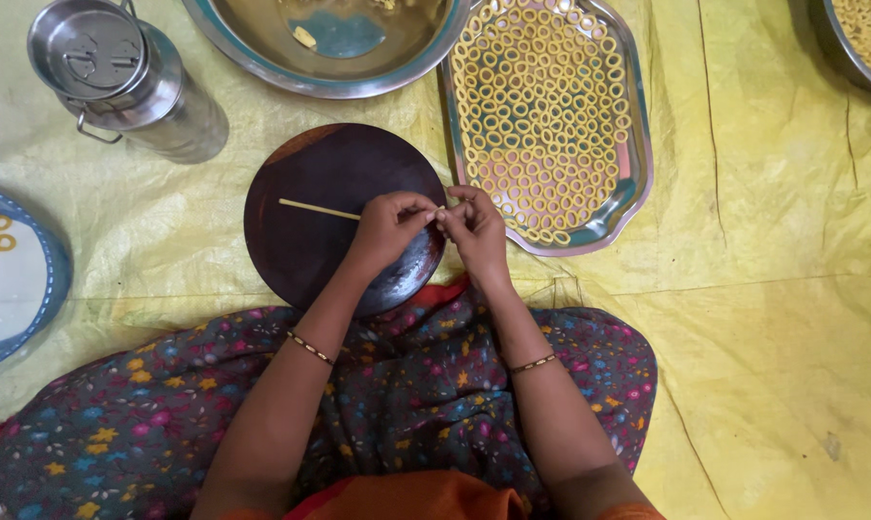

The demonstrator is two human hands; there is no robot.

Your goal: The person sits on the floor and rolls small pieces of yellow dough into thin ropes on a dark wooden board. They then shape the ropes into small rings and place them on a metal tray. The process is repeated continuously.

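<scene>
Tray (638, 183) right of round board (310, 241)

No packages, labels, signs or screens.

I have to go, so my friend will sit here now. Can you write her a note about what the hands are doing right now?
Left hand: fingers pinch one end of a thin dough strip lying across the dark round board.
Right hand: fingers meet the left hand's at that same end.
Done: the steel tray beside the board is packed with dough rings.
Left: this strip is still straight, not a ring.
</scene>
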